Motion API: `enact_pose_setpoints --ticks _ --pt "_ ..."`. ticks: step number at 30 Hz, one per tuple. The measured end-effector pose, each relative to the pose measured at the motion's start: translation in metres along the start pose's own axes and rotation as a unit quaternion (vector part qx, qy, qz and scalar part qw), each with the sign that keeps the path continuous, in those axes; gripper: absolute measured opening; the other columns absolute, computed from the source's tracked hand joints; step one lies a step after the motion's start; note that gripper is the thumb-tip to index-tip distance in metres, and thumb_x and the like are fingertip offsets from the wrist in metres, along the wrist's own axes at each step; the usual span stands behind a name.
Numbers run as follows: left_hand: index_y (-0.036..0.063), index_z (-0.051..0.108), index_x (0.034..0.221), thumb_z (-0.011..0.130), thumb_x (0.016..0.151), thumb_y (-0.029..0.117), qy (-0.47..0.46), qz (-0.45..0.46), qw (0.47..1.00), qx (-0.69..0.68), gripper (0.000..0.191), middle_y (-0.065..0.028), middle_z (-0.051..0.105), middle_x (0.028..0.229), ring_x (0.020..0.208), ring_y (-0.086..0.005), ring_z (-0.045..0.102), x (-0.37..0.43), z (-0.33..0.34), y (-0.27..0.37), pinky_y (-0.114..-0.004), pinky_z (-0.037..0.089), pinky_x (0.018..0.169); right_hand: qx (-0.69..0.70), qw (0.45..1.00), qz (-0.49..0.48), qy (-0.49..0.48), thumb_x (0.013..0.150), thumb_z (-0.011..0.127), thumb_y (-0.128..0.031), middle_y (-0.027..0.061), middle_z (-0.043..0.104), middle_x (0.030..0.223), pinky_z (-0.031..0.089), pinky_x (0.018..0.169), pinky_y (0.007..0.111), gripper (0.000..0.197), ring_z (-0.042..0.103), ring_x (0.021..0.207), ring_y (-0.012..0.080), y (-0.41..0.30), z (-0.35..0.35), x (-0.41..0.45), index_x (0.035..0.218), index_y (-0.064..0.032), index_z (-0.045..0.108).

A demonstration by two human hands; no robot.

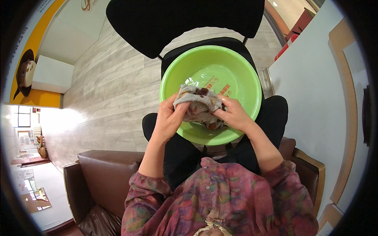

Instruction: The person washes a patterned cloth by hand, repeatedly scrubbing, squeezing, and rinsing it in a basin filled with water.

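A wet grey cloth [200, 109] with dark brown and reddish patches is bunched between my hands. My left hand [171, 116] grips its left side, with the thumb on top. The right side is pinched in the fingers of my right hand [233, 112]. Both hands are over a round lime-green plastic basin [254, 88], which bears red writing inside and holds shallow, shiny water. The cloth's lower folds hang into the near part of the basin; whether they touch the water I cannot tell.
The basin stands on the seat of a black chair [189, 20], between my knees. I sit on a brown leather sofa [109, 171]. A white wall panel [307, 76] rises at the right, near a red fire extinguisher [286, 47]. Wood-look floor [109, 97] stretches left towards a white box [53, 73].
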State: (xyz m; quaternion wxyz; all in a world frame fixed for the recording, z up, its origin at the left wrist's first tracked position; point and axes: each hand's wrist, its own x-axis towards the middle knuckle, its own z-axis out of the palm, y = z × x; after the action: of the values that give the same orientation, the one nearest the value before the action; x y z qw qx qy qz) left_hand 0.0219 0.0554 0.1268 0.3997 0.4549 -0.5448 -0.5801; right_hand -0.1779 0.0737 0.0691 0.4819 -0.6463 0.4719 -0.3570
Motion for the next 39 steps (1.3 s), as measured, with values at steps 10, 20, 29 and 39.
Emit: enact_pose_setpoints --ticks 10,20,29,39 --pt "0.0055 0.051 0.117 0.058 0.076 0.006 -0.113 -0.103 0.980 0.130 0.042 -0.0090 0.061 0.099 0.088 -0.0215 0.058 0.007 -0.013 -0.071 -0.034 0.046 0.076 0.123 0.985 -0.039 0.116 0.083 0.057 -0.008 0.0085 0.061 0.088 0.045 0.075 0.026 0.024 0.055 0.081 0.0095 -0.033 -0.025 0.014 0.105 -0.0005 0.054" --pt "0.0115 0.053 0.106 0.056 0.085 0.046 0.097 -0.276 0.893 -0.342 0.040 -0.0058 0.058 0.090 0.075 -0.0157 0.057 0.036 0.033 -0.096 -0.033 0.049 0.066 -0.168 0.969 -0.179 0.037 0.079 0.060 -0.023 0.0096 0.058 0.080 0.047 0.059 0.039 0.018 0.060 0.069 0.0298 -0.034 0.058 0.014 0.081 -0.0072 0.052" --pt "0.0114 0.049 0.115 0.046 0.092 0.038 0.157 -0.260 0.872 -0.384 0.035 -0.0050 0.059 0.099 0.090 -0.0158 0.058 0.026 0.056 -0.078 -0.033 0.049 0.079 -0.257 0.958 -0.091 0.095 0.081 0.054 -0.021 0.0137 0.059 0.073 0.045 0.055 0.041 0.018 0.058 0.065 0.0323 0.001 0.047 0.037 0.081 -0.0032 0.055" --pt "0.0049 0.051 0.112 0.048 0.092 0.037 0.129 -0.216 0.922 -0.296 0.038 -0.0067 0.058 0.104 0.094 -0.0189 0.057 0.025 0.048 -0.068 -0.035 0.045 0.084 -0.073 0.991 0.066 0.087 0.089 0.052 -0.033 0.0127 0.061 0.076 0.044 0.059 0.037 0.029 0.059 0.068 0.0300 0.036 0.016 0.056 0.083 -0.0050 0.056"
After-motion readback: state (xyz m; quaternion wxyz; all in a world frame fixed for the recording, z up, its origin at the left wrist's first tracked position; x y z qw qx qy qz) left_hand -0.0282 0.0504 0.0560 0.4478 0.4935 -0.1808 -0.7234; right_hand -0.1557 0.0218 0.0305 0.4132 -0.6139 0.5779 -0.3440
